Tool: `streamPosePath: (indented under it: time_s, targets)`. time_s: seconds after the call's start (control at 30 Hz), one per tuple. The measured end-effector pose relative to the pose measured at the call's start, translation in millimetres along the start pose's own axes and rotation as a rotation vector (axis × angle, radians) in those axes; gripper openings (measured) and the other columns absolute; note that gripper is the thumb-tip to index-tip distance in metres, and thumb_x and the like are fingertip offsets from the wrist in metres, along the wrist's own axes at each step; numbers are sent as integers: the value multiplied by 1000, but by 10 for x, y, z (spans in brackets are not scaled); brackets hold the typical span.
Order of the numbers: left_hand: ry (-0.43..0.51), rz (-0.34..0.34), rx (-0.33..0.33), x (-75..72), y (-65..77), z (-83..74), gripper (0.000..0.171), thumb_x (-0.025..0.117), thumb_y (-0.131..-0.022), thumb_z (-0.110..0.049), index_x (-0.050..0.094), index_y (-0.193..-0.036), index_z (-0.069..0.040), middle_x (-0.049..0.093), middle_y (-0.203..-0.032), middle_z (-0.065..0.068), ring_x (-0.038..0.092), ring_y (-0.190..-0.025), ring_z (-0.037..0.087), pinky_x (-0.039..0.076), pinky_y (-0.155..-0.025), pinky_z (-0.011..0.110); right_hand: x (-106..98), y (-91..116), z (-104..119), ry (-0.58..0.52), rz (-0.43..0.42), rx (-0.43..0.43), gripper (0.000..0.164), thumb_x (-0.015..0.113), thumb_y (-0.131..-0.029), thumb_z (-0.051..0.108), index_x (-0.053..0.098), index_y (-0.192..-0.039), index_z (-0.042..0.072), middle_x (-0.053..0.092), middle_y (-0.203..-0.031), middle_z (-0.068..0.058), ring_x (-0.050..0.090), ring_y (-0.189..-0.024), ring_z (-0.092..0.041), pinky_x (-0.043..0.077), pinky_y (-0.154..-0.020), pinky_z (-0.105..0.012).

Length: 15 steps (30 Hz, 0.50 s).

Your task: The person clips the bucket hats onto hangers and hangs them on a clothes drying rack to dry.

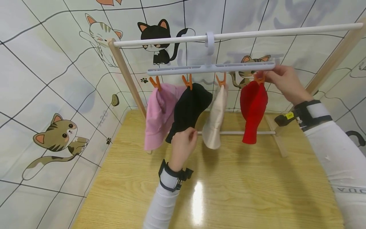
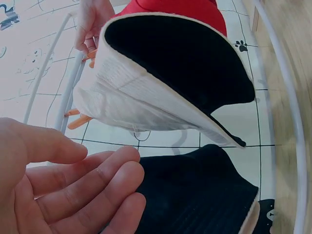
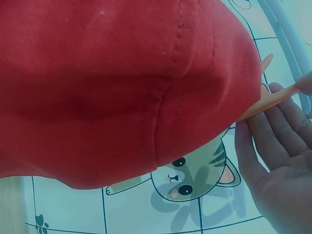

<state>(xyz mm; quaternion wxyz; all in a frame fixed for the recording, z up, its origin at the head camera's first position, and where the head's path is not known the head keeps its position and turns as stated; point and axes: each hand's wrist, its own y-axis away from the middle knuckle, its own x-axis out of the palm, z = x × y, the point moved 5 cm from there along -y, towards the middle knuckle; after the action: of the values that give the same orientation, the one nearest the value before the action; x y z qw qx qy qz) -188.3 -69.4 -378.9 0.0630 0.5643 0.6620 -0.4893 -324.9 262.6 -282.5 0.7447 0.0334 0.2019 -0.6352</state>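
Several bucket hats hang by orange clips under a pale grey hanger (image 1: pixel 177 70): a pink hat (image 1: pixel 158 117), a black hat (image 1: pixel 190 109), a cream hat (image 1: pixel 215 122) and a red hat (image 1: pixel 254 111). At the hanger's right end my right hand (image 1: pixel 287 81) pinches the orange clip (image 3: pixel 270 100) on the red hat between thumb and fingers. My left hand (image 1: pixel 183 144) is in front of the black hat's lower edge. Its fingers (image 2: pixel 105 185) curl loosely around nothing, apart from the thumb. The cream hat's dark inside shows in the left wrist view.
The hanger hooks over a white rod (image 1: pixel 271 32) between wooden posts (image 1: pixel 128 74). A lower white rod (image 1: pixel 237 133) crosses behind the hats. The rack stands on a wood-grain table (image 1: pixel 228 190), against a tiled-pattern backdrop (image 1: pixel 65 89) with cartoon cats.
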Motion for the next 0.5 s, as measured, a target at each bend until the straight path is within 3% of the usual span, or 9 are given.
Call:
streamPosePath:
  time_s: [0.5]
  targets:
    - [27, -13, 13, 60, 212, 145, 9, 64, -87, -3, 68, -79, -1, 61, -63, 5, 55, -53, 14, 45, -50, 25, -32, 108, 89, -16, 6, -32, 33, 52, -100, 22, 59, -124, 1, 64, -115, -4, 53, -110, -19, 45, -85, -15]
